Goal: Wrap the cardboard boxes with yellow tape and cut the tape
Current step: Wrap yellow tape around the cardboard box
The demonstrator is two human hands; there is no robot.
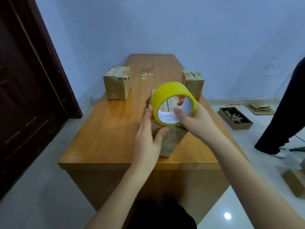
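Wooden table (105,129) runs away from you toward the blue wall (198,30); dark door (24,96) on the left. A second person in dark trousers (283,116) stands at the right edge on the tiled floor.

Three cardboard boxes on the table. Far-left box (117,83) sits at the left table edge, old clear tape on top. Far-right box (194,82) sits at the right edge, also taped on top. Both are well apart from your hands. The near box (170,142) is in the middle, close to the front edge, partly hidden behind the roll and your hands.

On the floor right of the table: an open shallow tray of scraps (235,117), with flattened cardboard (260,109) just behind it. Another cardboard piece (295,182) sits at the lower right edge, blurred.

Yellow tape roll (173,103) is held above the near box, open core facing you, white liner visible inside.

Your right hand (196,123) grips the roll: thumb hooked into the core, another finger showing inside it, palm around the right side. Your left hand (148,138) holds the near box on its left side, thumb pressed on the front face, fingers along the left edge.

Can't tell whether any tape end is stuck to the box yet; the roll hides that spot.
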